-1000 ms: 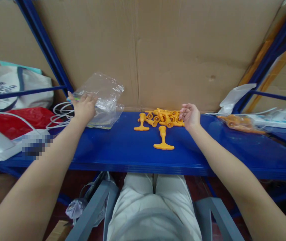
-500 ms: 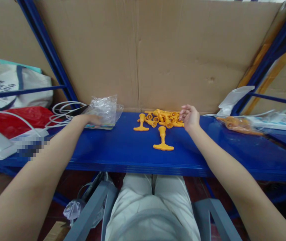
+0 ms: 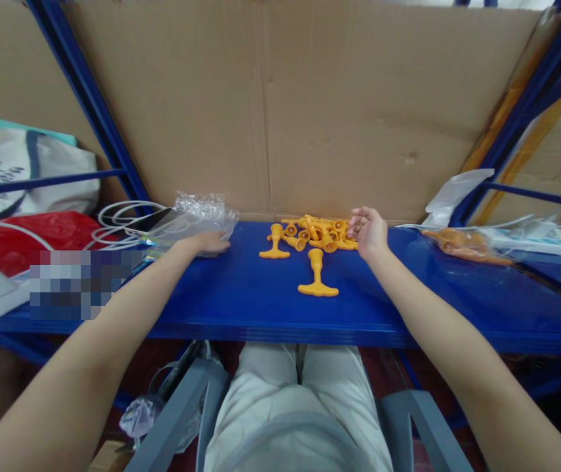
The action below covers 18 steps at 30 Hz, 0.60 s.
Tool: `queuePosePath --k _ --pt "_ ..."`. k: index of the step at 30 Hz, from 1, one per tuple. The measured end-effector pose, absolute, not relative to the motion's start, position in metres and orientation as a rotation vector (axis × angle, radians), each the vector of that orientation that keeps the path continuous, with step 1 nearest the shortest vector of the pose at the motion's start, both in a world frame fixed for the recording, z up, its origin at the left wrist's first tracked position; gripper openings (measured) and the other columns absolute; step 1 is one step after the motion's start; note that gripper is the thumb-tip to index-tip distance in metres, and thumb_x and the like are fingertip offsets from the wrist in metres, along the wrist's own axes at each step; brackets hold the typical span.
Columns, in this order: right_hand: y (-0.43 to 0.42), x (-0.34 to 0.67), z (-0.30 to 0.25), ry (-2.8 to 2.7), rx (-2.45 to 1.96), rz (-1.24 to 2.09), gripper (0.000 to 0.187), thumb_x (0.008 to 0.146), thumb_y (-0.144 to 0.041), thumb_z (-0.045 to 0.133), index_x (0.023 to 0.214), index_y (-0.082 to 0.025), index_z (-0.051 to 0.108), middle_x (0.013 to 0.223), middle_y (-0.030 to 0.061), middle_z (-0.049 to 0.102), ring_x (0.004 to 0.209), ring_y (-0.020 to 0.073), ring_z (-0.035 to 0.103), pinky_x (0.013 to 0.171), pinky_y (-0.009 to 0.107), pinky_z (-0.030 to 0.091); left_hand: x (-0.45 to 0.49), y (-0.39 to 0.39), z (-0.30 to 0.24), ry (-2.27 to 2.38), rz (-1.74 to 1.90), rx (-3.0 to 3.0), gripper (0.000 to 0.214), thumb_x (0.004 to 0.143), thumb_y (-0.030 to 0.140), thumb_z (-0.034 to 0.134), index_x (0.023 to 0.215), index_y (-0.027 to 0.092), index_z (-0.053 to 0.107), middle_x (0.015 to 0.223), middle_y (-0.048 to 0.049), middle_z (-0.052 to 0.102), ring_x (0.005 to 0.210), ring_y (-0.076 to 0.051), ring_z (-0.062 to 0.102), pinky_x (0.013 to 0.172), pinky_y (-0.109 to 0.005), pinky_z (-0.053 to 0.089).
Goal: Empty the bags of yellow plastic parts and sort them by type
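Currently, the left hand point(image 3: 213, 242) is resting on a clear plastic bag point(image 3: 187, 219) at the left of the blue surface point(image 3: 241, 301), its fingers stretching over the crinkled film; whether it is gripping the film is not showing clearly. The right hand point(image 3: 369, 235) is hovering or resting at the right end of a pile of orange pieces point(image 3: 328, 244), its palm turning leftward and its fingers curling loosely with gaps between them. The pile is lying towards the back, near the cardboard point(image 3: 334, 118) that is rising behind. One T-shaped orange piece point(image 3: 316, 275) is lying apart, nearer the person, its crossbar facing the front edge. Another T-shaped piece point(image 3: 274, 244) is sitting at the pile's left end. Farther right, a clear packet point(image 3: 464, 246) is holding more orange pieces, just beside a white power strip point(image 3: 546, 241). Over on the left, a white cable point(image 3: 113, 219) is looping beside a red bag point(image 3: 39, 239), and a pale tote bag point(image 3: 59, 174) is slumping behind them.
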State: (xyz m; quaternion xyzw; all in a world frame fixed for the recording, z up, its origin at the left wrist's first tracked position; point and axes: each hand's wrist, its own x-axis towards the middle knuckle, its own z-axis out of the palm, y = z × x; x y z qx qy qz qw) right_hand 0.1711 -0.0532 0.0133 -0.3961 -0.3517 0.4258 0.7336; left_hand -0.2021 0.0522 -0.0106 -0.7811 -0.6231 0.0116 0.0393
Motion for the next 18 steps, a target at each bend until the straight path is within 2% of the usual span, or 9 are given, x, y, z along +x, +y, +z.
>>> queuePosePath --k 5,11,18 --pt "-0.051 0.171 0.011 -0.803 -0.873 0.938 0.025 0.091 -0.029 0.049 0.068 -0.021 0.054 0.048 -0.0055 0.053 0.034 0.0073 0.044 0.038 0.019 0.036 -0.196 0.052 -0.012 -1.878 0.212 -2.345 0.056 0.087 0.026 0.047 0.139 0.013 0.060 0.135 -0.0131 0.067 0.124 -0.027 0.063 0.105 -0.028 0.046" --pt "-0.053 0.169 0.013 -0.773 -0.886 0.942 0.025 0.091 -0.024 0.045 0.068 -0.020 0.054 0.046 -0.0049 0.052 0.034 0.0081 0.044 0.037 0.019 0.036 -0.186 0.052 -0.011 -1.918 0.167 -2.283 0.060 0.084 0.013 0.048 0.144 0.011 0.055 0.131 -0.0180 0.068 0.120 -0.031 0.066 0.104 -0.035 0.048" --pt "-0.057 0.165 0.017 -0.725 -0.901 0.958 0.027 0.093 -0.021 0.041 0.069 -0.020 0.054 0.046 -0.0056 0.052 0.033 0.0073 0.042 0.038 0.018 0.036 -0.190 0.071 -0.007 -1.918 0.114 -2.208 0.064 0.087 0.018 0.049 0.150 0.009 0.046 0.138 -0.0204 0.064 0.125 -0.032 0.062 0.105 -0.036 0.047"
